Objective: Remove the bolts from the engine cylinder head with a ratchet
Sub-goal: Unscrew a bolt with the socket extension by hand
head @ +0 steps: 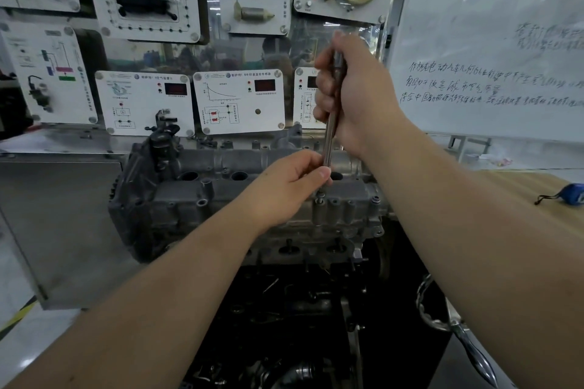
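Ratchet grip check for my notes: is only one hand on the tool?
No, the right hand grips the ratchet high while the left hand pinches it low.

the right hand [350, 95] grips a slim silver metal ratchet [331, 123] held upright; the left hand [284, 189] pinches its lower end above the grey cast-metal cylinder head [196, 196].

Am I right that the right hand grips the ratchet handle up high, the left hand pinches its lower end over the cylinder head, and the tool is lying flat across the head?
Not quite. The head view shows the ratchet standing nearly upright, not lying flat. The rest holds: the right hand grips it high, and the left hand pinches its lower end over the cylinder head.
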A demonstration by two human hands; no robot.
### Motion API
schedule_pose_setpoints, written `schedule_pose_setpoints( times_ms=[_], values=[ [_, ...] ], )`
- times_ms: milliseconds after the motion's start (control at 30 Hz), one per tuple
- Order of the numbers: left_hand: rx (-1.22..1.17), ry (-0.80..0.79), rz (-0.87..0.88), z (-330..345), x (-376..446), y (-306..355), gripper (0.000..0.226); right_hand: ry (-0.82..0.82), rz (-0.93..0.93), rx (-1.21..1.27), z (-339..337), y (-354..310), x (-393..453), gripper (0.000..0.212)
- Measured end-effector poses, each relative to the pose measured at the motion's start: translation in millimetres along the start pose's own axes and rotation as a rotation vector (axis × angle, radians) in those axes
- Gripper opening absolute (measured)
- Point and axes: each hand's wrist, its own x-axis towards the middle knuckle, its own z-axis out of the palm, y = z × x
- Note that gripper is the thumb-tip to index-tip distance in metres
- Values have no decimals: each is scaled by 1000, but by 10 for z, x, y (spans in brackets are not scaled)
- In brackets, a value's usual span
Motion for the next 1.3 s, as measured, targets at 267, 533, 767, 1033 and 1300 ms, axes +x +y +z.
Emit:
schedule_pose_setpoints(
  times_ms=[267,533,767,1033,1300],
  values=[
    [-9,-19,-4,5,-1,-13,17,24,-24,-2,71,-24,-14,33],
    [9,-4,2,0,-24,38,16,95,-93,-90,62,25,-36,38],
    [7,54,-12,43,-2,-6,15,144,-78,-108,181,18,-49,31],
    [-26,-37,22,-29,-28,-10,20,-148,-4,-20,47,-17,-67,35],
    [-68,128,34,67,27,-44,16,180,-183,-250,201,32,-74,26]
  ],
)
